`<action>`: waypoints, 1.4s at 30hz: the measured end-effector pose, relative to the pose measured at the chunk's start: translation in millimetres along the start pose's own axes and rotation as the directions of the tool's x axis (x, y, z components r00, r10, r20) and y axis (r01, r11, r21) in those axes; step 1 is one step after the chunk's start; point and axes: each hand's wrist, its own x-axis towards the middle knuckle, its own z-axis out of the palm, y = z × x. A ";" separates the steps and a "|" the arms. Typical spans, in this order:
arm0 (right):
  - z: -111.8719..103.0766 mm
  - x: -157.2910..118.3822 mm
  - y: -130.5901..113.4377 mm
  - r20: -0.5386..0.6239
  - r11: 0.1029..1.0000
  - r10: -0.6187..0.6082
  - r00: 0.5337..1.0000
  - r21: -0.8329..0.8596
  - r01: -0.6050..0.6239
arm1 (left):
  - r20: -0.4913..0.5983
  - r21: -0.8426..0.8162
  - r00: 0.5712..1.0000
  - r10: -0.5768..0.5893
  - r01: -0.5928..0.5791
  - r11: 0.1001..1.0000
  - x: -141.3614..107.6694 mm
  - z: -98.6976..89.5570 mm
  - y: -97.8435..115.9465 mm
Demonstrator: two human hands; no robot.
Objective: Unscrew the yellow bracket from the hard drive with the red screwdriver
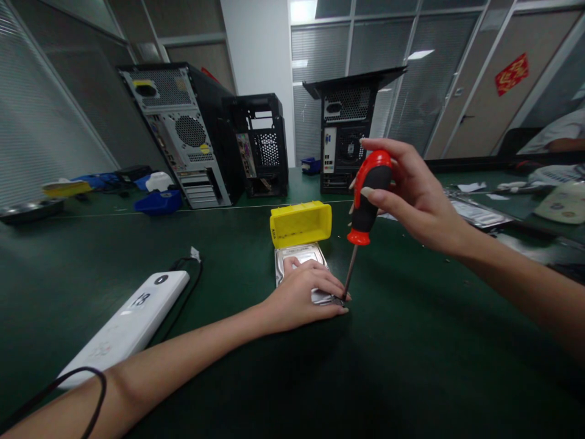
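Observation:
A silver hard drive (280, 259) lies flat on the dark green table, largely covered by my left hand (304, 289). The fingers and thumb of that hand close around the drive's near right corner. My right hand (411, 195) grips a screwdriver (375, 177) with a red and black handle, held upright and slightly tilted. Its metal shaft runs down to that corner, and the tip sits between my left fingertips and thumb. Whatever lies right under the tip is small, dark and partly hidden. Just behind the drive, a yellow bin (301, 224) rests on its side, with small dark specks inside.
Black computer cases (212, 116) stand along the back, one (347, 131) behind my right hand. A white power bank-like device (128, 326) with a cable lies left, by my forearm. A blue bin (158, 202) is farther back. Loose parts (479, 210) and another person's arm (567, 143) are at right.

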 end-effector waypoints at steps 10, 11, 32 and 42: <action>-1.5 -0.3 -6.8 0.037 0.995 -0.075 0.996 0.062 0.073 | -0.016 0.037 1.000 0.013 -0.012 0.999 0.4 2.0 0.2; -1.8 -0.9 -7.7 0.040 0.994 -0.075 0.996 0.077 0.072 | -0.013 0.040 1.000 0.012 -0.012 0.999 0.4 1.9 0.5; -9.2 -5.3 -24.4 0.078 0.974 -0.202 0.976 0.124 0.191 | -0.005 -0.004 1.000 0.000 0.000 1.000 1.2 1.5 -3.4; -7.1 -4.0 -26.8 0.091 0.934 -0.349 0.933 0.119 0.337 | -0.002 -0.016 1.000 0.008 -0.008 1.000 2.2 2.4 -4.4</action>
